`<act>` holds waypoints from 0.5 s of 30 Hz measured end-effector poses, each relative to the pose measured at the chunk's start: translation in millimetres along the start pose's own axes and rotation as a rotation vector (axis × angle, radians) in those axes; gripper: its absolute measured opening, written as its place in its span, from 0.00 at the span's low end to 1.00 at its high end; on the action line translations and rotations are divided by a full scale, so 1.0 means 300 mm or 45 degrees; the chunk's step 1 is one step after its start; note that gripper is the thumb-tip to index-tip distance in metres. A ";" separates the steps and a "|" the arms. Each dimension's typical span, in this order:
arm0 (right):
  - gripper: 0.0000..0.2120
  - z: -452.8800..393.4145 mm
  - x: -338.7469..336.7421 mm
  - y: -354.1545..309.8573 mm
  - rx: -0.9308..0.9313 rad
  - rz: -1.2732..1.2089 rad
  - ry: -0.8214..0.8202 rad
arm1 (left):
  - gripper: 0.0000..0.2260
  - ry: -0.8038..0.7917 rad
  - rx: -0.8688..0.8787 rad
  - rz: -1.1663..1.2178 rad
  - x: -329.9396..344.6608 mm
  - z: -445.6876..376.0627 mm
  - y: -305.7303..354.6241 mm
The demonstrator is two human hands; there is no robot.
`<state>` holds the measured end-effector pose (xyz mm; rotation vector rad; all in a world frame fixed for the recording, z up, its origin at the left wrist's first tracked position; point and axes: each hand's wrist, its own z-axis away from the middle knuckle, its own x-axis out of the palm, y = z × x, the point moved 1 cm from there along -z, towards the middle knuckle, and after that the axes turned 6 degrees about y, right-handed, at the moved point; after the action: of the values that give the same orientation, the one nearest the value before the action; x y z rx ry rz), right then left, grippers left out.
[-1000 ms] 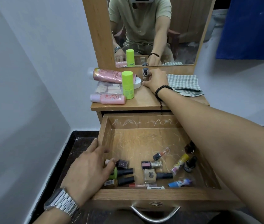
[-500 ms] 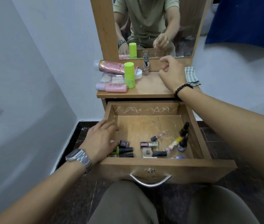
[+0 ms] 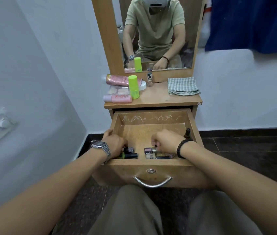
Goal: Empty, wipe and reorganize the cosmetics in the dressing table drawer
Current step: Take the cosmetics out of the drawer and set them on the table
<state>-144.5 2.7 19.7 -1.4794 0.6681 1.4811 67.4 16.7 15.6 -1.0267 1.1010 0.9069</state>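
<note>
The wooden drawer of the dressing table stands pulled open, with small cosmetic bottles crowded along its front. My right hand reaches in, its fingers curled down and pinching the gold cap of a pink-labelled bottle. A beige bottle lies just in front of it. My left hand sits at the front left corner with the thumb on the side wall. Its fingers curl over dark bottles, and their tips are hidden. A dark dropper bottle stands by the right wall.
On the tabletop lie a pink tube, a green stick, a pink bottle, a clear bottle and a folded checked cloth. The mirror rises behind them. My knees are under the drawer handle. A wall stands close on the left.
My right hand has left the clear bottle on the tabletop and come down into the drawer onto the small bottles. My left hand stayed at the front left corner, its fingers now curled.
</note>
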 end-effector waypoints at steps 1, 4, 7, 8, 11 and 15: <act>0.07 0.004 -0.004 -0.003 -0.001 0.022 0.041 | 0.12 0.010 0.005 -0.003 0.003 -0.002 0.001; 0.03 0.017 -0.032 -0.018 0.026 0.046 0.031 | 0.12 0.037 0.004 0.021 0.014 -0.005 -0.006; 0.09 0.028 -0.024 -0.032 0.048 0.183 -0.144 | 0.12 0.044 -0.010 0.033 0.025 -0.002 -0.008; 0.08 0.029 -0.011 -0.032 0.051 0.224 -0.174 | 0.12 0.050 -0.014 0.036 0.026 -0.001 -0.005; 0.06 0.030 0.026 -0.027 0.060 0.277 -0.199 | 0.12 0.073 -0.012 0.044 0.022 0.003 0.003; 0.10 0.038 0.001 -0.039 0.019 0.265 -0.164 | 0.15 0.073 -0.028 0.060 0.017 0.013 0.002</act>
<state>-139.6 18.0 23.7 -1.3212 0.7712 1.7103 69.0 20.9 11.0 -1.0540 1.1692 0.9338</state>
